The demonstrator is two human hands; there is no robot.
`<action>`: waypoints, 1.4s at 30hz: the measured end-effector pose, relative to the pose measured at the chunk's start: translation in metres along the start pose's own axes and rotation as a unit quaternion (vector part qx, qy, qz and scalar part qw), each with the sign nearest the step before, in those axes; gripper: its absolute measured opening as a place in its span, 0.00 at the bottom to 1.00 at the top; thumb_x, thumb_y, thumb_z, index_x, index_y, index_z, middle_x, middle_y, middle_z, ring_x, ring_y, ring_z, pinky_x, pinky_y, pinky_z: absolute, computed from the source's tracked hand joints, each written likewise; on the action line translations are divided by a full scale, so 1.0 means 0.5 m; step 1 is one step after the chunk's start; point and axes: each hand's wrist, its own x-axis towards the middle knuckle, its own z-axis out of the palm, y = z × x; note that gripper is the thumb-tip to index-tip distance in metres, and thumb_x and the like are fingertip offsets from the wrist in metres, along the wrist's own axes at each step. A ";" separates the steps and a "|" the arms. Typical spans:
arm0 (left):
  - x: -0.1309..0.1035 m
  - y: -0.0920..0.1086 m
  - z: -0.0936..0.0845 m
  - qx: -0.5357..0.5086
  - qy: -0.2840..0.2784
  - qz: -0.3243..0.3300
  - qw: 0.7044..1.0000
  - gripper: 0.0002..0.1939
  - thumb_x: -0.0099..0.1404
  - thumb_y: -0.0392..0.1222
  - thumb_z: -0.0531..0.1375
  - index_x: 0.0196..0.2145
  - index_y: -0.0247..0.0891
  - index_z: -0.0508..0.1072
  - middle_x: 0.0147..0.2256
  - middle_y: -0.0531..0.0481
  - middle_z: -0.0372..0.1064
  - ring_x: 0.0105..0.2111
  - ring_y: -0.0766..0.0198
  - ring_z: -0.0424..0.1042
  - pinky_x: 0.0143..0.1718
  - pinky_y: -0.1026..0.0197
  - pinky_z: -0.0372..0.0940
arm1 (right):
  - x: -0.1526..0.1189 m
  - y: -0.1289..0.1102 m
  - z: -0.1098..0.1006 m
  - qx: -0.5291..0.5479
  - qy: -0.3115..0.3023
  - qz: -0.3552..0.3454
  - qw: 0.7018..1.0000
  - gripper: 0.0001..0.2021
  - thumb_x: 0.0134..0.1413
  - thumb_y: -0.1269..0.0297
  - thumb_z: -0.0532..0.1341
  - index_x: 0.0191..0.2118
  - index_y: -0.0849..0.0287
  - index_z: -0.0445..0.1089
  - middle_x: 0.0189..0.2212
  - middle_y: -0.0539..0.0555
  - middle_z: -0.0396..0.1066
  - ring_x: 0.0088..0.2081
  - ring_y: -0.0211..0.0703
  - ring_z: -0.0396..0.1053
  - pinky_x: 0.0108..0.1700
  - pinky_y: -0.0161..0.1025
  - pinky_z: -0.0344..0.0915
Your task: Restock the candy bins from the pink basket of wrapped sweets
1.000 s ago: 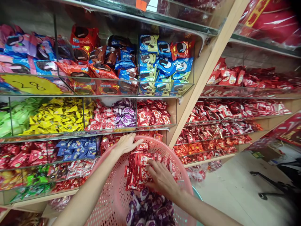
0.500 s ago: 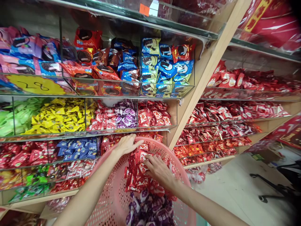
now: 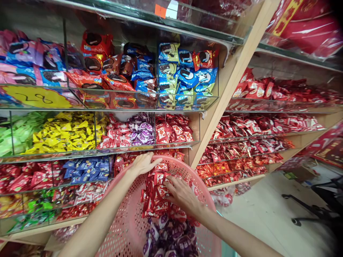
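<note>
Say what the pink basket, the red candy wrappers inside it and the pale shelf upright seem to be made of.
Pink basket: probably moulded plastic, satin finish; many holes pierce its evenly coloured wall.
Red candy wrappers: likely plastic film, perhaps foil-backed; they look shiny and creased.
Pale shelf upright: wood or wood-look board, matte; smooth and tan.

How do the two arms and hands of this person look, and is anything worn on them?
The left hand and the right hand are both ungloved. The forearms are bare as far as they show, with no sleeve, watch or bracelet in view. No ring can be made out.
</note>
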 end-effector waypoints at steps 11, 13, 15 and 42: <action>0.000 -0.008 0.009 -0.013 -0.006 -0.007 1.000 0.35 0.56 0.68 0.35 0.36 0.37 0.66 0.35 0.42 0.70 0.36 0.53 0.69 0.35 0.57 0.58 | -0.029 0.041 -0.052 0.096 0.078 0.045 0.991 0.22 0.52 0.55 0.54 0.52 0.54 0.54 0.51 0.57 0.57 0.51 0.47 0.57 0.49 0.45 0.60; -0.003 -0.011 0.009 -0.008 -0.006 -0.007 1.000 0.34 0.56 0.68 0.35 0.35 0.38 0.66 0.35 0.43 0.70 0.36 0.53 0.69 0.35 0.57 0.58 | -0.037 0.064 -0.060 0.109 0.105 0.078 0.985 0.19 0.55 0.56 0.52 0.51 0.54 0.55 0.50 0.57 0.57 0.51 0.46 0.58 0.49 0.44 0.60; -0.007 -0.010 0.007 -0.004 -0.002 -0.008 1.000 0.34 0.57 0.67 0.35 0.35 0.38 0.66 0.34 0.43 0.70 0.36 0.53 0.69 0.34 0.57 0.58 | -0.043 0.089 -0.062 0.114 0.125 0.113 0.979 0.16 0.56 0.57 0.50 0.50 0.54 0.57 0.49 0.57 0.58 0.50 0.45 0.59 0.49 0.43 0.60; -0.203 -0.075 -0.013 0.031 0.006 -0.142 0.989 0.36 0.56 0.68 0.34 0.36 0.37 0.67 0.32 0.42 0.71 0.35 0.52 0.70 0.33 0.57 0.58 | 0.198 -0.062 0.047 0.186 -0.079 0.145 0.968 0.29 0.57 0.46 0.33 0.44 0.57 0.62 0.41 0.58 0.68 0.42 0.46 0.65 0.40 0.40 0.55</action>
